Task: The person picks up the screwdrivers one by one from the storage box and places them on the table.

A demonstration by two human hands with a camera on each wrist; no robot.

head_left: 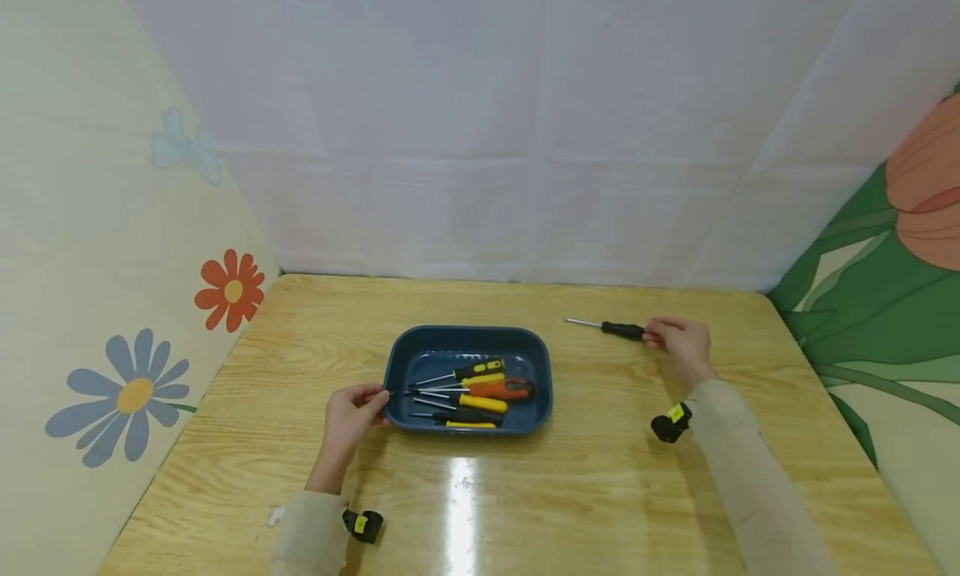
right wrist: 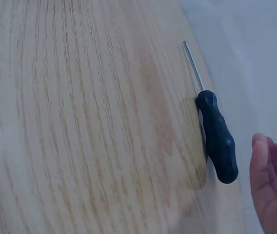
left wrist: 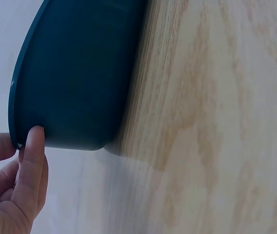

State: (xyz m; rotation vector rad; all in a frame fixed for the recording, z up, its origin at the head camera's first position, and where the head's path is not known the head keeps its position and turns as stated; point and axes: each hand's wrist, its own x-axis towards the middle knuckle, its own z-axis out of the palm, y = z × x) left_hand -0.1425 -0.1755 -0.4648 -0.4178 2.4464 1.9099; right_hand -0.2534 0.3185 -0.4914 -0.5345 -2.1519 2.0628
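Note:
My left hand [head_left: 351,413] pinches the left rim of a dark blue plastic tray [head_left: 542,343]. In the left wrist view, the thumb lies at the rim and the fingers [left wrist: 32,168] press the outer wall. Several screwdrivers with yellow and black handles lie in the tray, along with an orange-handled one [head_left: 498,389]. To the right, a black-handled screwdriver [right wrist: 217,139] lies on the table, its metal shaft pointing left in the head view. My right hand [head_left: 681,341] is just beyond the handle's end, its fingers loosely bent, with a gap showing in the right wrist view.
The wooden table [head_left: 600,493] ends at a white cloth backdrop [head_left: 480,142]. Flower-patterned panels flank it on both sides. A small white mark [head_left: 275,516] shows at the front left. Black cameras [head_left: 670,423] are strapped at both wrists.

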